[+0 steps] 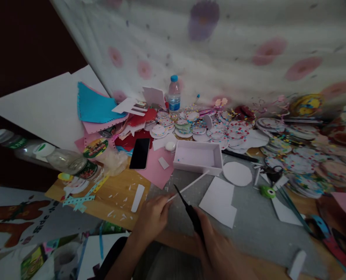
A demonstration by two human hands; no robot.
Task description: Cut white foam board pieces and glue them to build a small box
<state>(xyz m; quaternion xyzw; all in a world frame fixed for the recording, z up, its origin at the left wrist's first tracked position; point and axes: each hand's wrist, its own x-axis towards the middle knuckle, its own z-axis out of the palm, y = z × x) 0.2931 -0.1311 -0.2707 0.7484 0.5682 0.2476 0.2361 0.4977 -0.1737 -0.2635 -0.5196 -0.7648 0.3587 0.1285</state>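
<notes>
My left hand (pixel 153 216) pinches one end of a thin white strip (pixel 190 184) that slants up toward a white foam box (pixel 198 157). My right hand (pixel 219 251) is closed round the black handle of a craft knife (pixel 190 212). Its blade tip points up and left, just under the strip. Both hands hover over a grey cutting mat (pixel 249 229) at the table's near edge. A white cut sheet (pixel 219 201) lies right of the knife.
A black phone (pixel 140 153) lies on pink paper left of the box. Behind are stacks of round printed discs (pixel 237 132), a water bottle (pixel 174 94) and a flowered curtain. Plastic bottles (pixel 65 160) lie at left. Scissors (pixel 270 173) and a white circle (pixel 237 173) sit at right.
</notes>
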